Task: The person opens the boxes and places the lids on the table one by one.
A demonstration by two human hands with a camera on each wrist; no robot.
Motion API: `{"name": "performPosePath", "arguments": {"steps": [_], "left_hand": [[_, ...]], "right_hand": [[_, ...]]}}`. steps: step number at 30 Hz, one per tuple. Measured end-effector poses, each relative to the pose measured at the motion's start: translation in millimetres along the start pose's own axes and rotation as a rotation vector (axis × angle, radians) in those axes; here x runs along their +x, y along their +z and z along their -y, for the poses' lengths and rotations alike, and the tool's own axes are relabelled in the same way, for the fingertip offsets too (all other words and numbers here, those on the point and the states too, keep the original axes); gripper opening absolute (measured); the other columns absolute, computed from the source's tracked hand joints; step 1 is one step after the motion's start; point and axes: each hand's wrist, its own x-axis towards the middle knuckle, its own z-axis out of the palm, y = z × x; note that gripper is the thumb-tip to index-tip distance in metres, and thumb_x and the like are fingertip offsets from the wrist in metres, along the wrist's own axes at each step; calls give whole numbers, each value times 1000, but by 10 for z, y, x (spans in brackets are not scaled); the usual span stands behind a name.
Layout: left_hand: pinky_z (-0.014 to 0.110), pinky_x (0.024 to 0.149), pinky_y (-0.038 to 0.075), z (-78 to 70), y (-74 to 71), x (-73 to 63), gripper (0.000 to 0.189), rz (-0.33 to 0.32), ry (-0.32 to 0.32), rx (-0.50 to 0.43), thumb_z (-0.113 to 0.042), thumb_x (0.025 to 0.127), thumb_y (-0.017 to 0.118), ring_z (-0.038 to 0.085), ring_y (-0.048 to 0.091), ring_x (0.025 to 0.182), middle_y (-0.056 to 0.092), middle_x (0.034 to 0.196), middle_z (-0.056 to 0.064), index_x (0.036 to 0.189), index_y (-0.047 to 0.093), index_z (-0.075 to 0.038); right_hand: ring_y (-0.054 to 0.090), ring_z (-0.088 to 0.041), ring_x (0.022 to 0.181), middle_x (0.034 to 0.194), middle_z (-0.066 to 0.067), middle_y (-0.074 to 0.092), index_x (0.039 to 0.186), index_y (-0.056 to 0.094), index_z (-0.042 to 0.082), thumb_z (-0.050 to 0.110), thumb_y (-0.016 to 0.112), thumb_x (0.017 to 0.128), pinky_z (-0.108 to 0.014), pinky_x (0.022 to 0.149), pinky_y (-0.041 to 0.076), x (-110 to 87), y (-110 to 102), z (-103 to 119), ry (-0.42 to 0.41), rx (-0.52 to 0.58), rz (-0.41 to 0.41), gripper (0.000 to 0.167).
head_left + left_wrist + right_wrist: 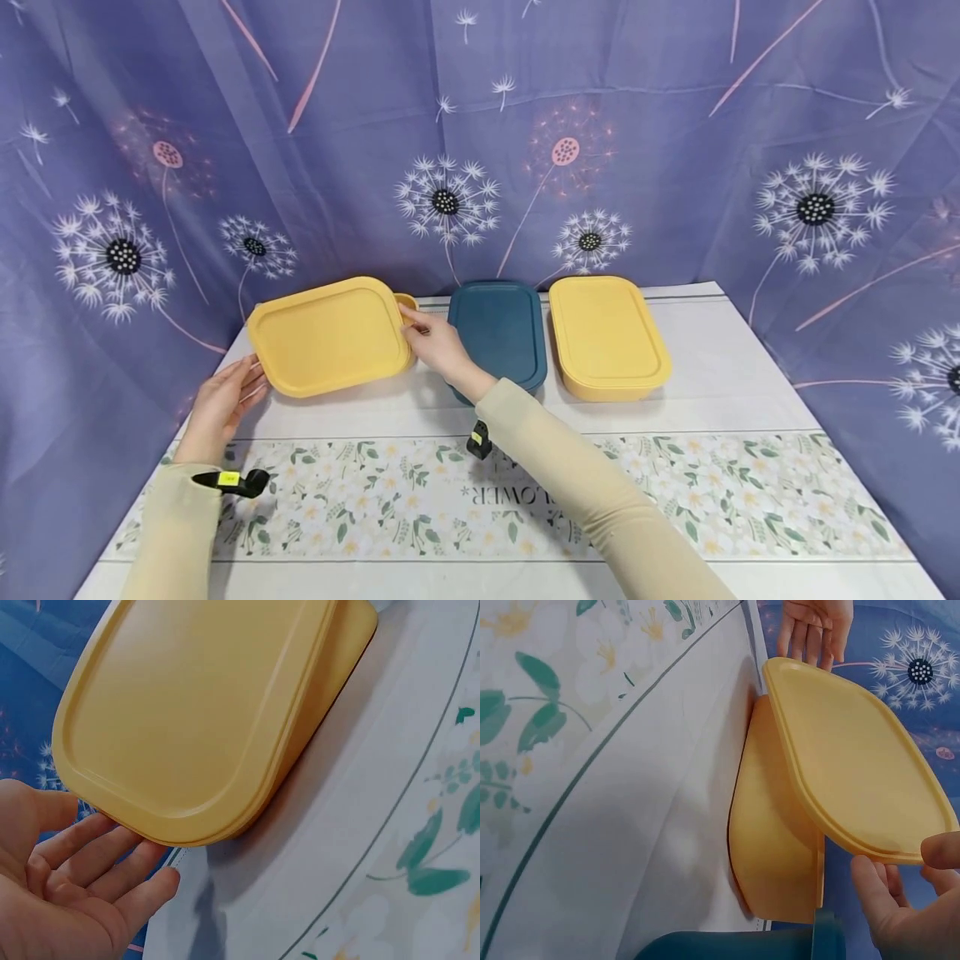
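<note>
On the left of the table, a yellow lid [330, 337] lies tilted over a yellow rectangular food box [772, 840], its right end raised off the box. The raised end is pinched by my right hand [438, 342], thumb on top and fingers below the rim. At the lid's other end, my left hand [225, 400] has its fingers extended, palm up, fingertips right at the edge. In the right wrist view a wedge-shaped gap shows between lid and box. The inside of the box is hidden by the lid.
A dark teal lidded box [498, 333] stands just right of the yellow one, partly behind my right forearm. Further right is another lidded yellow box [609, 333]. A purple dandelion curtain [480, 125] hangs behind the table, which has a floral cloth [360, 500].
</note>
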Motion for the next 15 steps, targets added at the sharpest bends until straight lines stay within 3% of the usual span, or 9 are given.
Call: {"name": "performPosePath", "arguments": {"steps": [5,8,11,13,15], "left_hand": [[18,83,56,-11,-6,-17,74,21,-2,36,-35,106,50,-5,66,92,69,98,-22,158,16,4],[19,84,56,-12,-23,-35,59,52,18,51,-30,106,52,-4,66,94,68,101,-21,155,33,-4],[19,85,55,-7,-47,-44,39,85,38,54,-25,106,53,-3,66,96,69,103,-18,141,47,-9],[18,84,55,-3,-61,-42,39,98,40,59,-24,107,51,-3,66,97,69,103,-18,142,45,-7],[18,84,55,-1,-71,-37,53,105,28,65,-26,108,49,-3,66,96,68,102,-19,152,34,-1]], "right_hand": [[59,-16,96,126,-7,66,149,52,25,21,57,104,-20,64,45,-11,-4,-8,-22,-8,4,45],[59,-16,91,125,-7,67,149,52,24,21,57,104,-21,62,44,-27,-11,-8,-34,-16,11,45],[61,-16,90,122,-7,68,151,49,25,22,57,105,-23,61,44,-41,-20,-13,-40,-53,32,47],[63,-15,93,122,-6,68,152,46,26,24,57,105,-22,64,46,-50,-23,-20,-42,-92,53,49],[64,-16,98,124,-7,68,154,42,25,26,57,105,-23,69,49,-62,-25,-28,-52,-129,80,52]]}}
